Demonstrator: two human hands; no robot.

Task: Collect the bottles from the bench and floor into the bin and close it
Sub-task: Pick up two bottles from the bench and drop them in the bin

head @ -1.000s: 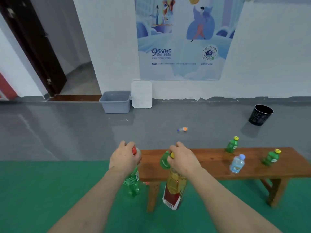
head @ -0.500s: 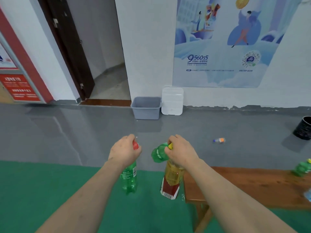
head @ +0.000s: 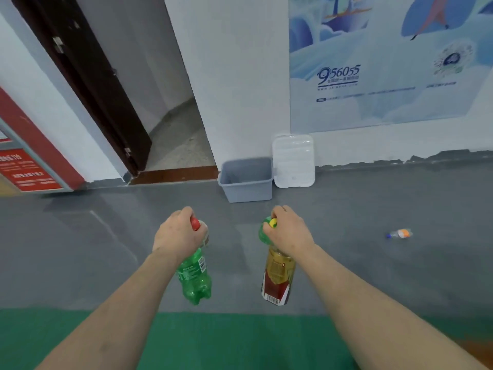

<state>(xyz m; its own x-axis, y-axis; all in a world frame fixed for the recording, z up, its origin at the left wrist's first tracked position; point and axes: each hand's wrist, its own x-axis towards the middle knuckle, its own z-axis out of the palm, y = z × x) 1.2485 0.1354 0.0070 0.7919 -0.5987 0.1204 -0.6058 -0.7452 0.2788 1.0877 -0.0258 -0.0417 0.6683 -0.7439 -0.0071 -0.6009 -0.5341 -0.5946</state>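
Note:
My left hand point(head: 179, 233) grips the neck of a green soda bottle point(head: 195, 276) with a red cap, which hangs down. My right hand point(head: 289, 231) holds an amber bottle point(head: 278, 279) with a red label by its top, together with a small green bottle point(head: 264, 232) with a yellow cap. Ahead, against the wall, stands the open grey bin point(head: 246, 180). Its white lid point(head: 293, 160) leans on the wall right of it. A small clear bottle point(head: 399, 233) with an orange label lies on the grey floor to the right.
An open doorway with a dark door point(head: 88, 84) is left of the bin. A blue poster point(head: 386, 57) hangs on the wall. Green matting point(head: 226, 340) covers the floor under my arms. A corner of the wooden bench point(head: 477, 351) shows at the lower right.
I have walked and turned towards the bin with the bottles in both hands. The bin looks larger and nearer; the bench has slipped almost out of view at the right.

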